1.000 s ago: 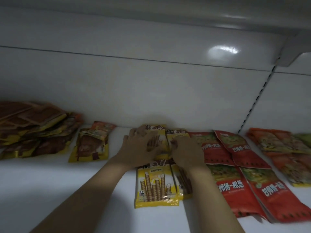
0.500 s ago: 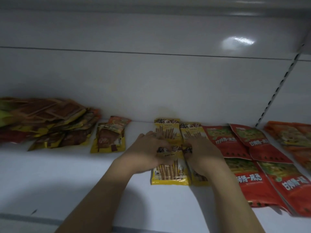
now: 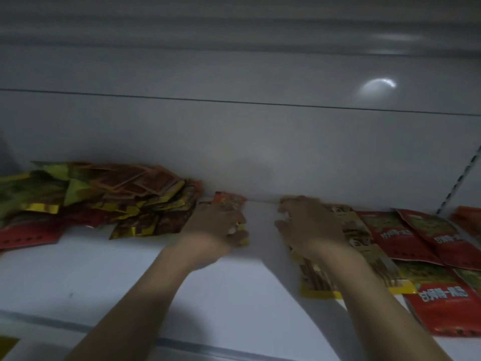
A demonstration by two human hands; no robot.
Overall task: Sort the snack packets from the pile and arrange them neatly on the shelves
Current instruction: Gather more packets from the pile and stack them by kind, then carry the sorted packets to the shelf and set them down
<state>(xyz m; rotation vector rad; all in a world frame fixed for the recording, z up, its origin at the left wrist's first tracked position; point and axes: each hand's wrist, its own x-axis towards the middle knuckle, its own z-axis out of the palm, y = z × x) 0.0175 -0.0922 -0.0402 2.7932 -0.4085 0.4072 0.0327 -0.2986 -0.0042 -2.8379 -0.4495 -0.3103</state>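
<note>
Under the curled fingers of the left hand (image 3: 217, 227) sits a small orange-and-yellow packet (image 3: 230, 201), just right of the loose pile (image 3: 104, 201) at the far left of the shelf (image 3: 130, 277), though blur hides whether the fingers pinch it or only press on it; the right hand (image 3: 309, 225) lies flat, fingers spread, on the yellow stick-snack packets (image 3: 364, 246) beside the red packets (image 3: 421, 238). These foil pouches look light, thin, floppy and slick, so they probably slide easily and are best taken by a sealed edge, thumb beneath.
</note>
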